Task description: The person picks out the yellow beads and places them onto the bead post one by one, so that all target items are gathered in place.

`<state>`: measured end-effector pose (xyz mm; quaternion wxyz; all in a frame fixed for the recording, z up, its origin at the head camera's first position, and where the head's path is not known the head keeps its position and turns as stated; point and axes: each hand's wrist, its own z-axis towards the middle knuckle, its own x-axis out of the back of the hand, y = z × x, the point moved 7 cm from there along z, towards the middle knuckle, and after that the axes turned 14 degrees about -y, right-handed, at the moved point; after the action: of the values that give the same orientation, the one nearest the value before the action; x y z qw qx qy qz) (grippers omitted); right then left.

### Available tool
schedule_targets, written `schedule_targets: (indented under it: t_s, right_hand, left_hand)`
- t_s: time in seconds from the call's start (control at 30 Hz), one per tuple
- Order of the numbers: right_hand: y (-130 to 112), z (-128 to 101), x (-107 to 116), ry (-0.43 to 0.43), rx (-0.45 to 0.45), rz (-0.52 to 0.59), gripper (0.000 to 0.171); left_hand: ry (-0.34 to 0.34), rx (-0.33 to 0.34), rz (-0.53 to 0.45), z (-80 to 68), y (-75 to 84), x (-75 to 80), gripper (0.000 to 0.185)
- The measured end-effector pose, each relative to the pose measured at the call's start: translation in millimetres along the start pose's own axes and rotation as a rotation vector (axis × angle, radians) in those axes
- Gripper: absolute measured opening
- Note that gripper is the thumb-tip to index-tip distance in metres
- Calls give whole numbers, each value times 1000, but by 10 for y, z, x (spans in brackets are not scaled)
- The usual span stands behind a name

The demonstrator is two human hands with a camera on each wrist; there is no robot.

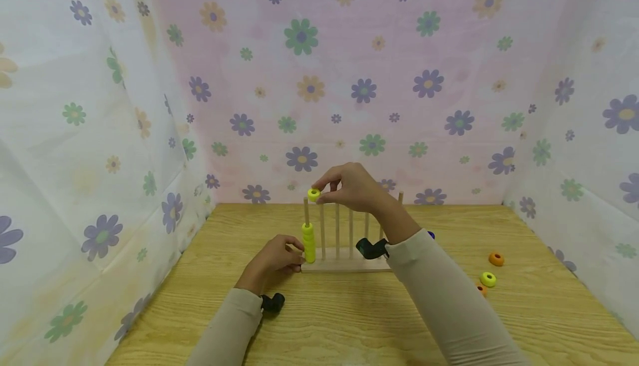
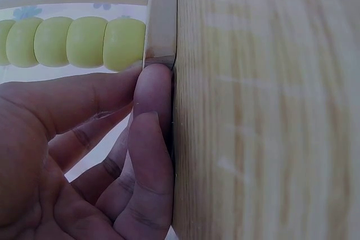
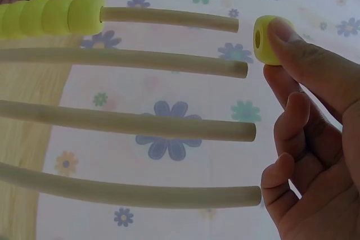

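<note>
My right hand pinches a yellow ring-shaped bead between thumb and finger, its hole facing the top of the leftmost peg. A gap separates this bead from the peg tip. Several yellow beads are stacked at the bottom of that peg. The wooden peg stand has a row of upright pegs, and the right hand and sleeve partly hide those on the right. At the stand's left end, my left hand grips the corner of the base with curled fingers, below the stacked beads.
Right of the stand, an orange bead, a yellow bead and another orange bead lie on the wooden table. A blue bead shows partly behind the right sleeve. Flowered cloth encloses the back and sides.
</note>
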<state>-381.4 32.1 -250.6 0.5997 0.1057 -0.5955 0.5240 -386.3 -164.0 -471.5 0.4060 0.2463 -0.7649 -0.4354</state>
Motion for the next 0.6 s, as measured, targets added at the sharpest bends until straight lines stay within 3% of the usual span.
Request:
schedule_targets:
  t_s: [0.6]
  right_hand:
    - [-7, 59, -61, 4, -4, 4, 18]
  left_hand:
    - [-10, -4, -6, 2, 4, -2, 25]
